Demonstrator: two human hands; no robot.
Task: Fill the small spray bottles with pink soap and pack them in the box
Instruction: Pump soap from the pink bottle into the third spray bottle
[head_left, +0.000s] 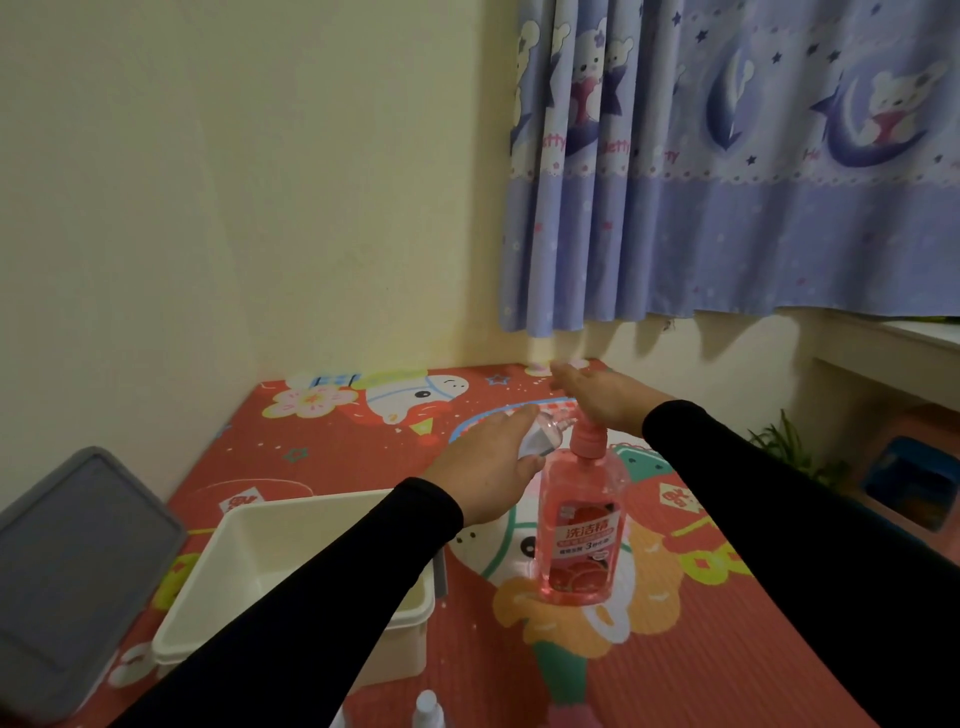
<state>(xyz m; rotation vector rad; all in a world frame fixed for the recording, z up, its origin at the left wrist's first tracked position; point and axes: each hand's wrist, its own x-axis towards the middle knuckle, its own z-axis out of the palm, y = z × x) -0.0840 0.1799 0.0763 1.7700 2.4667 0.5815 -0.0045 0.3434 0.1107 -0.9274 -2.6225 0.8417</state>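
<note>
A: What sits at the far left?

B: A grey lid lies on the patterned floor mat, leaning near the wall. Just right of it stands the cream box, open at the top, with the left sleeve crossing over it.

A: And the left hand?

B: The left hand grips a small clear spray bottle, fingers curled round its body, neck tilted toward the pump of the pink soap bottle.

A: Any writing on that bottle?

B: Its label reads 洗洁精 in large white characters, with a "3" in the line below; the smaller print is too blurred to read. The bottle stands upright on the mat, right of the box.

A: The right hand?

B: The right hand lies flat on the pump head, fingers straight, pressing rather than gripping.

A: Anything else?

B: A white spray bottle top pokes in at the bottom edge. The blue curtain above bears "Hetty"-like lettering, partly folded away.
</note>
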